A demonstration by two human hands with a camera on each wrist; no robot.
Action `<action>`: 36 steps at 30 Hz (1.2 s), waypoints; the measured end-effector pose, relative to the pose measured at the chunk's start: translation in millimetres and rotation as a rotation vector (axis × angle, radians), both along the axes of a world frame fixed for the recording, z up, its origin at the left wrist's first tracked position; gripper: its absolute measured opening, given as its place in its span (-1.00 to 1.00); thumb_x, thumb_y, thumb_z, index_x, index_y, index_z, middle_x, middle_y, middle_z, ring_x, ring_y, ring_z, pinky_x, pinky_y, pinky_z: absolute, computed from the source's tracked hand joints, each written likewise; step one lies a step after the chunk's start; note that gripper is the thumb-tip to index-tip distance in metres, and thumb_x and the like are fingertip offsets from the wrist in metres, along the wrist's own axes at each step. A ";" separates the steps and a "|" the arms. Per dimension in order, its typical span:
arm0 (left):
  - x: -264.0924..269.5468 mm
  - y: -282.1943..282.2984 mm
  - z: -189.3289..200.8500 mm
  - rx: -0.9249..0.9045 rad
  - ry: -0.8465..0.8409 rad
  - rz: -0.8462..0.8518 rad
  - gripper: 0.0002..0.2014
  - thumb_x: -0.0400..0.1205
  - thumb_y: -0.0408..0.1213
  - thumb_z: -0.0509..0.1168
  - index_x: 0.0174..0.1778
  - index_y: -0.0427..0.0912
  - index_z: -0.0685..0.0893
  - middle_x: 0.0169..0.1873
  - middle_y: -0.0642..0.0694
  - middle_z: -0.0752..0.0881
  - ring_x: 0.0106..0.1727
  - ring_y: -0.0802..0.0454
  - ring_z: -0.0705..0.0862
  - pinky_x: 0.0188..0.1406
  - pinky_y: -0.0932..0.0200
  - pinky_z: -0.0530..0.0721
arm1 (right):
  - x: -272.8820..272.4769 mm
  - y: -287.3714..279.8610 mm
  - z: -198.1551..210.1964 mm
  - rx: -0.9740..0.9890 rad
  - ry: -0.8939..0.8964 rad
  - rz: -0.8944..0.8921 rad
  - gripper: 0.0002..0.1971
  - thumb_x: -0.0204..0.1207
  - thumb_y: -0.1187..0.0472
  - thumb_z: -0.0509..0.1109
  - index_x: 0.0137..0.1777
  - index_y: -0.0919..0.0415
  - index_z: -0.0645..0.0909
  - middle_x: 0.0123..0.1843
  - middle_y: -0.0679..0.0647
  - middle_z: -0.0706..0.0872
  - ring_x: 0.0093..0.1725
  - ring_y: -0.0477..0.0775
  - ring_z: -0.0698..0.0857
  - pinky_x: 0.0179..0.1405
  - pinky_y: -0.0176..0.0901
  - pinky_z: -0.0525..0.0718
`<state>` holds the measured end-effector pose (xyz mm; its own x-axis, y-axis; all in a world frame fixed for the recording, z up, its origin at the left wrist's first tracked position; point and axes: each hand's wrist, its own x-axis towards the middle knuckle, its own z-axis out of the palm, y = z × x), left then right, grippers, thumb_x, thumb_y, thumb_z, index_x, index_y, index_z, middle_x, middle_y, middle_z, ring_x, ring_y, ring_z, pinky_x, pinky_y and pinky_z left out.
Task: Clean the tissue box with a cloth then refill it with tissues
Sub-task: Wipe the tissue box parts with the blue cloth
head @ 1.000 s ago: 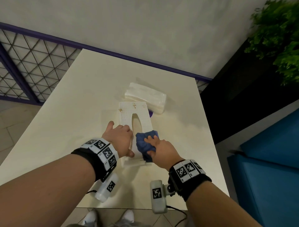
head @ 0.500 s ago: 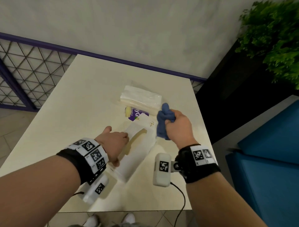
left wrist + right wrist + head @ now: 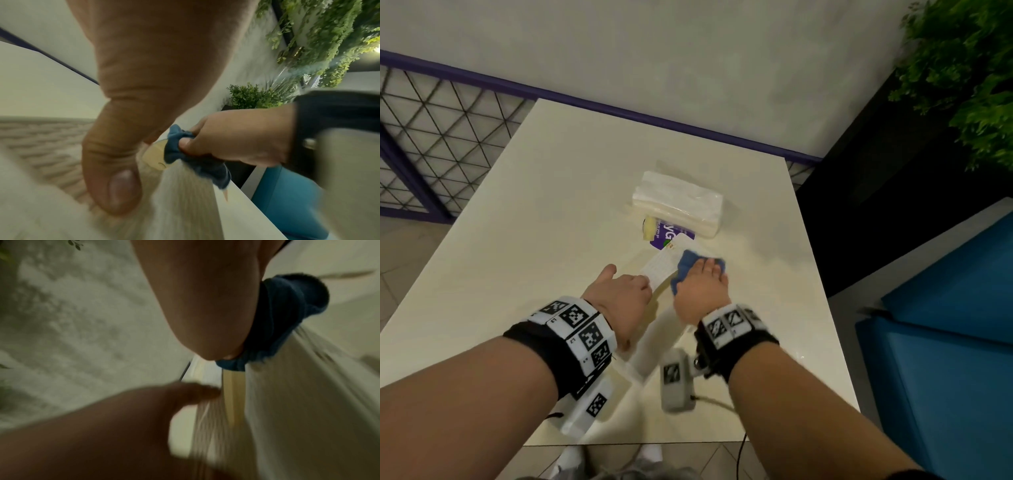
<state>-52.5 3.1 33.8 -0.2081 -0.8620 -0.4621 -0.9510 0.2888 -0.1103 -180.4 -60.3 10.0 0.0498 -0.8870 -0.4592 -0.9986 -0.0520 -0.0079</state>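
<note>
We take the tissue box [image 3: 666,270] as our landmark: a white, perforated shell lying tilted near the middle of the table [image 3: 517,240], long axis running away from the person.

Left hand [image 3: 619,301] sits at the near-left end of the box. The left wrist view shows the thumb curled onto the box's textured surface, so we read it as gripping the shell to steady it; the other fingers are hidden.

Right hand [image 3: 702,282] lies on the right side of the box with the blue cloth [image 3: 686,262] bunched under it. The left wrist view shows the thumb pinching the cloth against the box face. The right wrist view is too blurred to add much.

Just beyond the far end of the box lies a purple-printed wrapper [image 3: 671,236], and beyond that the stack of tissues [image 3: 678,204].

Handling, as judgement:
- Box looks light, thin-walled and stiff; it will likely skate on the smooth table unless pinned. We would hold it by the long edges or end, not the slot rim, which may flex.
- Cloth is soft and compressible, easy to wad.
- Tissues are soft and floppy; best lifted as a whole stack from both long sides.

Step in hand: wiping, with the refill not yet begun.
</note>
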 end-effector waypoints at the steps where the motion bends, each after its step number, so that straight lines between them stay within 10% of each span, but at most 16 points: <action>1: -0.1 0.5 -0.2 -0.001 0.000 0.003 -0.19 0.35 0.09 0.51 0.49 -0.09 0.38 0.44 0.01 0.39 0.39 0.04 0.48 0.44 -0.11 0.14 | 3.3 16.0 -2.1 0.006 -0.022 0.034 -0.36 0.75 0.05 -0.05 0.69 0.35 -0.16 0.74 0.24 -0.09 0.73 0.21 -0.06 0.69 0.04 -0.12; 13: -0.7 2.9 4.0 0.041 -0.025 0.011 -0.09 0.39 0.11 0.49 0.60 -0.07 0.23 0.55 0.06 0.28 0.49 0.09 0.39 0.46 -0.11 0.12 | -2.7 -6.3 -3.7 -0.047 -0.058 0.106 -0.34 0.63 0.07 0.18 0.65 0.31 0.06 0.65 0.24 0.20 0.63 0.22 0.21 0.62 0.06 0.22; 18: 0.0 4.8 4.1 0.054 -0.030 0.022 -0.11 0.44 0.10 0.46 0.62 -0.07 0.20 0.57 0.06 0.23 0.51 0.10 0.37 0.49 -0.15 0.10 | -6.5 14.9 -6.4 0.094 -0.156 0.349 -0.54 0.47 0.26 0.33 0.36 0.27 0.33 0.27 0.31 0.57 0.33 0.31 0.55 0.02 0.04 0.59; 25: -0.6 3.5 6.4 0.113 -0.048 0.028 -0.02 0.43 0.10 0.47 0.67 -0.10 0.09 0.66 0.03 0.09 0.61 0.08 0.23 0.57 -0.26 -0.07 | -29.3 -30.2 -0.1 -0.078 -0.165 0.094 -0.32 0.61 0.10 0.16 0.68 0.17 -0.01 0.72 0.10 0.07 0.70 0.13 0.08 0.63 0.20 0.14; 36: 1.6 2.5 9.9 0.096 -0.116 -0.052 -0.26 0.60 -0.16 0.29 0.67 -0.08 0.10 0.68 0.02 0.06 0.65 0.17 0.12 0.59 -0.28 -0.16 | -34.7 32.6 45.4 0.127 -0.290 0.406 -0.65 0.62 0.20 0.22 0.37 0.23 0.58 0.27 0.25 0.71 0.27 0.27 0.65 0.23 -0.06 0.57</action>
